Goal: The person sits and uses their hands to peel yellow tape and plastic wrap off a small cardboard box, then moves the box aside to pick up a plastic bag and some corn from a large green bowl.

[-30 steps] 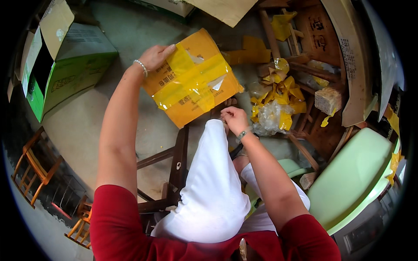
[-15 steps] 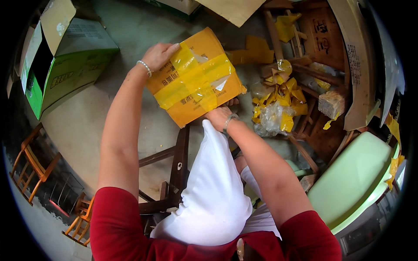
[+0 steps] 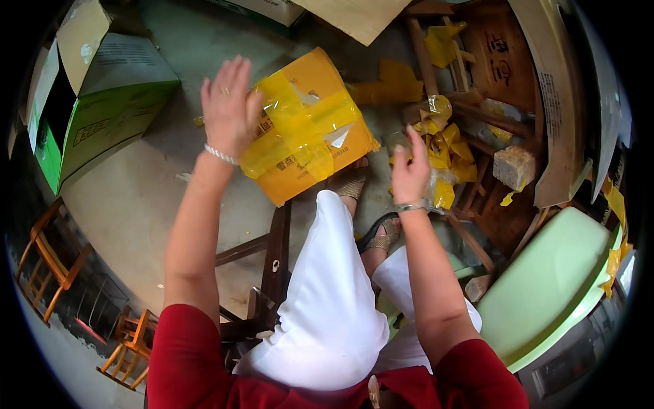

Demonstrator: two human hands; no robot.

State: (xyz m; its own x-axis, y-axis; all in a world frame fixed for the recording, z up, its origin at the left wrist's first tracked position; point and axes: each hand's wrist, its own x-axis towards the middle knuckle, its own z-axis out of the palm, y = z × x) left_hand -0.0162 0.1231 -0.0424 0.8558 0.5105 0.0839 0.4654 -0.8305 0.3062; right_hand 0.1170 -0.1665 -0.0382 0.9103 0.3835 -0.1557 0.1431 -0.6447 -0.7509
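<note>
A flat orange cardboard box (image 3: 317, 160) crossed with yellow tape lies in front of my white-trousered knee, by my sandalled foot. My left hand (image 3: 228, 109) is open, fingers spread, over or just beside the box's left edge; whether it touches cannot be told. My right hand (image 3: 412, 167) is open with fingers apart, just right of the box, nearest a crumpled heap of yellow tape and clear plastic (image 3: 455, 153). I see nothing held in either hand.
A green-and-white carton (image 3: 112, 109) stands at left, cardboard (image 3: 347, 13) at top. Wooden furniture (image 3: 501, 54) with a pale block (image 3: 512, 167) fills the right, near a mint plastic seat (image 3: 548, 273). Dark wooden bars (image 3: 272, 252) are by my leg; small wooden chairs (image 3: 51, 259) stand lower left.
My left hand has let go of the box's edge and spread its fingers. My right hand has come out from the box's lower edge and moved up and right. The box has shifted slightly.
</note>
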